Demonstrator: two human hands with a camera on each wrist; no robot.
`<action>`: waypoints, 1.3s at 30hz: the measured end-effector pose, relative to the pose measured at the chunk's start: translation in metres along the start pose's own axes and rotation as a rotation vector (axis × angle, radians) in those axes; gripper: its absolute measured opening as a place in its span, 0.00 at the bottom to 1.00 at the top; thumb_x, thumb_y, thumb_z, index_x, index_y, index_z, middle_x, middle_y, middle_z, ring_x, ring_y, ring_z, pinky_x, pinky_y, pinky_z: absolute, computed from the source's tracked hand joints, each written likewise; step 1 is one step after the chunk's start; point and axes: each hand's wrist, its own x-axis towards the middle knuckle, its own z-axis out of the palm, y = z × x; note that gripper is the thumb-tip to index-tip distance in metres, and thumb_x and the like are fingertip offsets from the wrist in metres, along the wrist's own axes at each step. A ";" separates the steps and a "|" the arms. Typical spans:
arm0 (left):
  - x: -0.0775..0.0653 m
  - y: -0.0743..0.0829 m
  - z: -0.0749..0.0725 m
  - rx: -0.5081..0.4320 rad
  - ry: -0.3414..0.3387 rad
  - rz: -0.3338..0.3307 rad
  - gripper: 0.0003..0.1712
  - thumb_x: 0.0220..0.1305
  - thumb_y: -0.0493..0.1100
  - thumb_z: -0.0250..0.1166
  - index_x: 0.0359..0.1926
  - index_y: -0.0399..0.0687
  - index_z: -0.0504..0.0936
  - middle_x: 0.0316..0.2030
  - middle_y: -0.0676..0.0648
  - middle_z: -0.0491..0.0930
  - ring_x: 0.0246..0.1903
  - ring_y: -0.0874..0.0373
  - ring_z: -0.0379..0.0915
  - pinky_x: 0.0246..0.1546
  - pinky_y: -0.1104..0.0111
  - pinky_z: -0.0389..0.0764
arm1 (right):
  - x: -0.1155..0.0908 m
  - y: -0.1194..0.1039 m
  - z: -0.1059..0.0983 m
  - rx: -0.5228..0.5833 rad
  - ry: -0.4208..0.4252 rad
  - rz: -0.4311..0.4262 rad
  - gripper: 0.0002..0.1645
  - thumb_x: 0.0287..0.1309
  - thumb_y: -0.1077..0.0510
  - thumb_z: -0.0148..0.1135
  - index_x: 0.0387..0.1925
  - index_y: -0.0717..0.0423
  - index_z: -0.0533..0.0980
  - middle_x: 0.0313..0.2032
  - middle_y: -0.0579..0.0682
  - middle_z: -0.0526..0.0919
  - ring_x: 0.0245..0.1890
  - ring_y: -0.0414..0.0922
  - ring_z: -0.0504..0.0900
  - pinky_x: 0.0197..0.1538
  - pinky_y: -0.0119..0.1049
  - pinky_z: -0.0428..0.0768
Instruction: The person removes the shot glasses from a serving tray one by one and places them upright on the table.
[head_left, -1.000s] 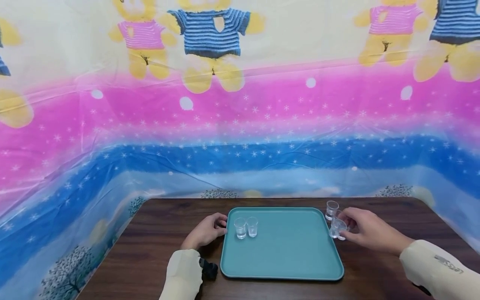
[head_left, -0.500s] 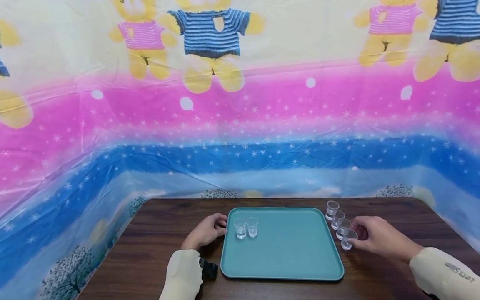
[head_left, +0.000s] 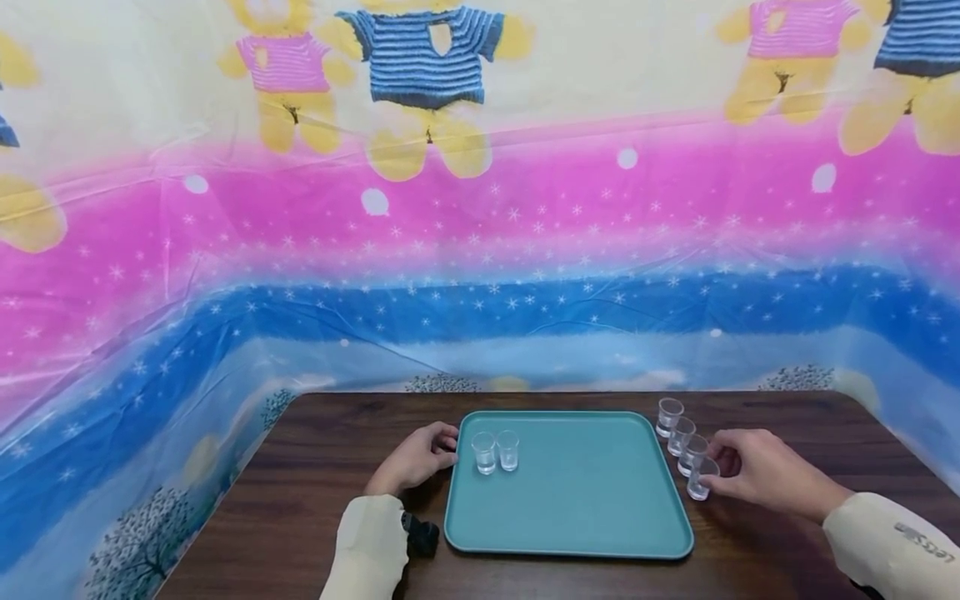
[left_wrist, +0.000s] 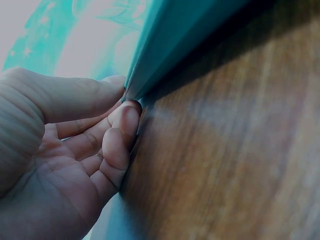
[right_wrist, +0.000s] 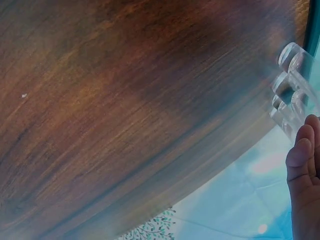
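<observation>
A teal tray [head_left: 570, 508] lies on the table with two clear shot glasses [head_left: 497, 453] standing near its back left corner. My left hand [head_left: 414, 460] holds the tray's left edge; in the left wrist view its thumb [left_wrist: 82, 95] lies at the rim and curled fingers meet the edge below. Beyond the tray's right edge, several clear shot glasses [head_left: 681, 437] stand close together in a slanting row on the table. My right hand [head_left: 772, 471] pinches the nearest shot glass [head_left: 699, 485] of that row. In the right wrist view the fingertips are partly cut off by the frame's edge.
The dark wooden table [head_left: 300, 500] reaches back to a printed cloth [head_left: 525, 317] with bears and snowflakes. A black device [head_left: 422, 535] sits at my left wrist, beside the tray's front left corner.
Over the last second my right hand moved slightly nearer and right, and the bunched glasses became a spaced row. It has barely moved since. The left hand stayed; the view shifted slightly.
</observation>
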 end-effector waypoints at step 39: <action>-0.001 -0.002 0.000 0.005 0.009 0.038 0.20 0.64 0.33 0.60 0.57 0.35 0.71 0.43 0.43 0.74 0.40 0.53 0.70 0.40 0.59 0.72 | 0.109 -0.129 0.054 0.182 0.028 -0.203 0.25 0.51 0.51 0.71 0.51 0.52 0.75 0.44 0.44 0.77 0.43 0.45 0.77 0.43 0.41 0.76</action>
